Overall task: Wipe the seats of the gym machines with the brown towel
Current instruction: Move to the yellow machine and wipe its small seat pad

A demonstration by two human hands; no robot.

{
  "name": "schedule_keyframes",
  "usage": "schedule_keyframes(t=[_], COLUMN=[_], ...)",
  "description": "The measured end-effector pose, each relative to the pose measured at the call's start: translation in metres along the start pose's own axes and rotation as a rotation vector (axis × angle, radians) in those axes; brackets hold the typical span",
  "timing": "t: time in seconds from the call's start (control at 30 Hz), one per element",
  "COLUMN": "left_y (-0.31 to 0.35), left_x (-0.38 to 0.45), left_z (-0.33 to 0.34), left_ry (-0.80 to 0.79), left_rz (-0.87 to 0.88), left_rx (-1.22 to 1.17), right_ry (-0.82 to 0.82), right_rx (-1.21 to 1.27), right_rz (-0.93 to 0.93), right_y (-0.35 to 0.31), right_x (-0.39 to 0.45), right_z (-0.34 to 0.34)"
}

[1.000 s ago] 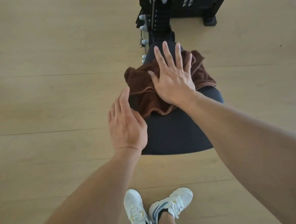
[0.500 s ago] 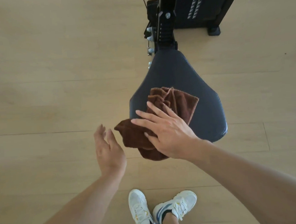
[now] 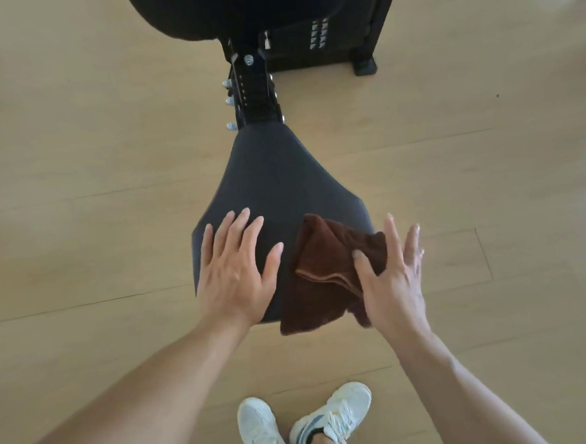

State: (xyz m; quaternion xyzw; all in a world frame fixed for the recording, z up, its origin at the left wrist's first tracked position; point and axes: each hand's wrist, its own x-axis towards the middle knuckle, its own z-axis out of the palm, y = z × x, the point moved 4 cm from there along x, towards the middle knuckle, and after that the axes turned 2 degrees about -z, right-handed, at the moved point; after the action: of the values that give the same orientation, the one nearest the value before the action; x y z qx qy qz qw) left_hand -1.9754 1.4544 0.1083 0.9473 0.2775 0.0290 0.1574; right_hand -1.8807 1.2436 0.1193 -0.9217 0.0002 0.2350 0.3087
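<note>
The dark padded seat (image 3: 275,185) of a gym machine lies below me, narrow at the far end and wide near me. The crumpled brown towel (image 3: 322,278) rests on the seat's near right corner and hangs over its front edge. My right hand (image 3: 392,277) presses on the towel's right side, thumb on the cloth and fingers spread past the seat edge. My left hand (image 3: 236,270) lies flat with fingers apart on the seat's near left part, apart from the towel.
The seat's black post with adjustment holes and silver knobs (image 3: 256,90) joins the black machine base (image 3: 334,30) at the top. A dark back pad (image 3: 182,12) overhangs at top left. Light wooden floor lies all around. My white sneakers (image 3: 297,427) stand below the seat.
The towel has slid from the seat's near left edge to its near right corner under my right hand. My left hand came from beside the seat onto its left part.
</note>
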Motion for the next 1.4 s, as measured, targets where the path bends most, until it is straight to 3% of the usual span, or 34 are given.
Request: schedule_keyframes(t=[0.13, 0.2, 0.53, 0.8, 0.97, 1.1, 1.23, 1.33, 1.4], left_y=[0.0, 0.001, 0.002, 0.002, 0.003, 0.001, 0.001, 0.001, 0.0], left_x=[0.0, 0.0, 0.0, 0.0, 0.0, 0.001, 0.001, 0.0, 0.0], left_z=[0.001, 0.001, 0.002, 0.003, 0.004, 0.005, 0.004, 0.004, 0.004], left_ry=[0.039, 0.058, 0.044, 0.025, 0.036, 0.054, 0.056, 0.05, 0.039], left_rz=[0.012, 0.023, 0.043, 0.046, 0.063, 0.05, 0.054, 0.045, 0.035], left_rx=[0.018, 0.028, 0.051, 0.051, 0.046, 0.027, 0.013, 0.009, 0.009], right_ry=[0.072, 0.137, 0.235, 0.14, 0.089, 0.144, 0.133, -0.023, -0.133], right_rx=[0.299, 0.336, 0.115, -0.22, -0.258, -0.196, -0.186, -0.235, -0.298], right_rz=[0.212, 0.235, 0.142, 0.04, -0.099, -0.252, -0.609, -1.014, -1.1], right_y=[-0.008, -0.014, -0.019, -0.079, -0.141, -0.184, -0.205, -0.217, -0.222], right_x=[-0.017, -0.018, 0.019, 0.093, 0.145, 0.17, 0.171, 0.159, 0.156], right_z=[0.021, 0.028, 0.019, 0.014, 0.046, 0.078, 0.093, 0.108, 0.118])
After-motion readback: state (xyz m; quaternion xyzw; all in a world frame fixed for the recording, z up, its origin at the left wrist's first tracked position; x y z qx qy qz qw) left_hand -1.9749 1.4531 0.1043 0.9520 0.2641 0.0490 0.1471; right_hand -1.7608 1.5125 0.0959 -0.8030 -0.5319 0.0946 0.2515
